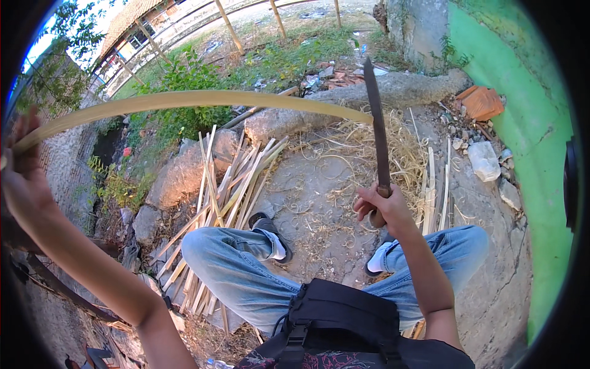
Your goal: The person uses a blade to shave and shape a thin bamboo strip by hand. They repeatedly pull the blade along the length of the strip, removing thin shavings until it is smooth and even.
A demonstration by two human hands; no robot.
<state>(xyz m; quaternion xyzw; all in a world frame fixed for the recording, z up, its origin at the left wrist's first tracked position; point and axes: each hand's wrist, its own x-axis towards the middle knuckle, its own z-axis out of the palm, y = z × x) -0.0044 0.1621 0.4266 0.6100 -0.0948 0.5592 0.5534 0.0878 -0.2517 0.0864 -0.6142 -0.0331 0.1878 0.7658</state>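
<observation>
My left hand [28, 184], raised at the far left, is closed around one end of a long pale bamboo strip [203, 99]. The strip arches to the right across the view, and its other end meets the blade of a long dark knife [377, 129]; whether they touch I cannot tell. My right hand [393, 210] grips the knife by its brown handle above my right shin, blade pointing away and up. Curled thin shavings [393, 147] lie on the ground beyond the knife.
Cut strips [236, 184] are heaped beside my left leg, and a few more [432, 190] lie by my right knee. A broken concrete ledge [393, 92] crosses ahead. A green wall [522, 123], a brick piece [480, 103] and a pale block [483, 161] stand to the right.
</observation>
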